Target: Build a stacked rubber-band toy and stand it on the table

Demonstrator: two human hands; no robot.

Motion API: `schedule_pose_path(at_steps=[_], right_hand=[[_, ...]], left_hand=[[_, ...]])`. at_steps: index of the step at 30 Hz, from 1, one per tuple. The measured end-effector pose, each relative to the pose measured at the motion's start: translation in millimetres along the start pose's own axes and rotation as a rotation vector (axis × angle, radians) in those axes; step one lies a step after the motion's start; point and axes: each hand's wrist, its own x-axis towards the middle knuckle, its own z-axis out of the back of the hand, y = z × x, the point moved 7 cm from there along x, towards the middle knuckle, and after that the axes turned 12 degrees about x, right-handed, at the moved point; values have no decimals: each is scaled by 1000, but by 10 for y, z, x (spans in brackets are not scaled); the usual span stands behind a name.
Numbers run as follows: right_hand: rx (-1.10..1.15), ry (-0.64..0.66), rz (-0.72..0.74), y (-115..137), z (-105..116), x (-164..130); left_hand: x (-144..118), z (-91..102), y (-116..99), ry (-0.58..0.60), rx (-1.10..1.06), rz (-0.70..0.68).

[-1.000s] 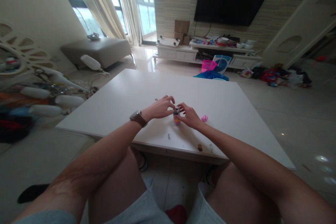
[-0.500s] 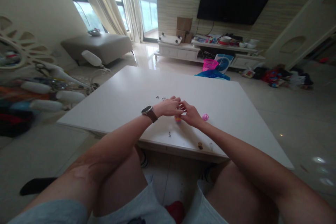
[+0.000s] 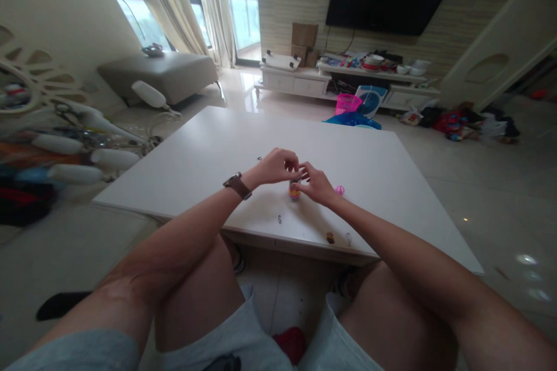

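A small clear container with pink and yellow contents point(image 3: 295, 192) stands on the white table point(image 3: 209, 145). My right hand point(image 3: 317, 184) is closed around it from the right, thumb across its side. Over the container's top is my left hand point(image 3: 279, 166), its thumb and fingertips pinched together. Whatever lies between those fingertips is too small to make out. A pink round piece point(image 3: 339, 190) is just behind my right wrist. One small dark loop point(image 3: 279, 219) lies in front of the container and another dark loop point(image 3: 259, 158) beyond my left wrist.
Near the table's front edge lie a small brown-and-yellow piece point(image 3: 330, 237) and a clear piece point(image 3: 348, 239). Past the far edge are a blue plastic item point(image 3: 352, 122) and a pink basket point(image 3: 347, 104). A white-armed lamp point(image 3: 150, 94) stands to the left.
My left hand has risen from a flatter pose over the container into a pinch at its top, so more of the container shows. My right hand stays on it.
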Motion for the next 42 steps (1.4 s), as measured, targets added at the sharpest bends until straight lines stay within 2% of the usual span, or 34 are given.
schedule_pose_path(at_steps=[3, 4, 6, 9, 12, 17, 20, 22, 23, 27, 29, 32, 37, 42], right_hand=[[28, -14, -24, -60, 30, 4], [32, -22, -30, -75, 41, 5], [36, -31, -37, -92, 57, 9], [30, -32, -43, -92, 61, 12], [21, -20, -41, -83, 47, 12], [10, -20, -33, -99, 40, 12], [9, -18, -30, -106, 39, 14], [8, -11, -28, -99, 33, 15], [7, -6, -27, -90, 27, 15], [1, 19, -11, -38, -2, 15], [-5, 25, -2, -12, -16, 15], [-24, 30, 4, 14, -31, 13], [-37, 44, 13, 47, -39, -1], [-33, 41, 18, 39, -30, -11]], left_hand=[[-225, -479, -52, 492, -85, -84], [-319, -637, -20, 608, -65, -82], [-462, -896, 89, 728, 25, -54], [-565, -1139, 220, 769, 76, -14], [-592, -1226, 261, 748, 39, 0], [-646, -1249, 268, 765, 14, 5], [-631, -1131, 260, 786, -45, 22], [-571, -947, 224, 769, -144, 21], [-512, -810, 202, 709, -193, 12], [-250, -160, 201, 239, -143, 27], [-194, 41, 210, 45, -78, 57], [-149, 91, 191, -72, -15, 58], [-77, -24, 114, -60, 98, -13], [-37, 20, 102, -80, 68, -13]])
